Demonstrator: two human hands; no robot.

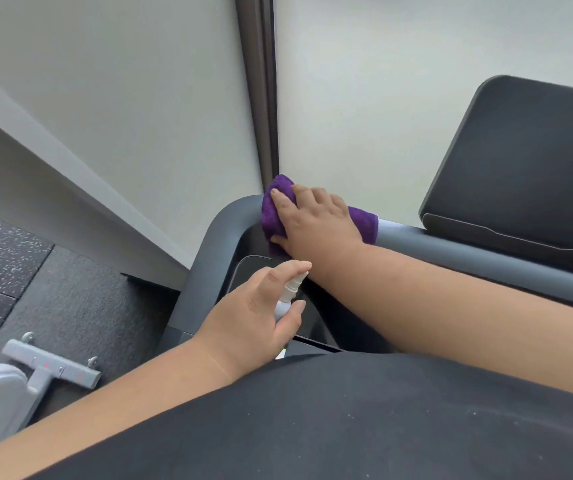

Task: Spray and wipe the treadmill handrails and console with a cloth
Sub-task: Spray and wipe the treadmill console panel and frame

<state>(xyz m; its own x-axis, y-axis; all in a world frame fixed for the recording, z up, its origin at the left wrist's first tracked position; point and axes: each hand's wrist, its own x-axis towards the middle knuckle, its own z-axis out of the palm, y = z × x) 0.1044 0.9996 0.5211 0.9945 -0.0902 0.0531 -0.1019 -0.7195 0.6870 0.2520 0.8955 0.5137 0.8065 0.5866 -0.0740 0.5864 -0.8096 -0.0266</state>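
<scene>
A purple cloth (274, 216) lies over the rounded front left corner of the grey treadmill handrail (215, 233). My right hand (313, 220) reaches across and presses the cloth onto that corner, fingers spread over it and thumb below. Just beneath, my left hand (261, 317) grips a small white spray bottle (288, 296), forefinger on top of its nozzle, which points toward the cloth. The dark console screen (527, 161) stands tilted at the right, above the front rail (468, 247).
White wall panels with a dark vertical seam (261, 98) rise right behind the treadmill. A grey speckled rubber floor (18, 271) lies at the left, with the grey foot of another machine (49, 365) at the lower left. My dark shirt fills the bottom.
</scene>
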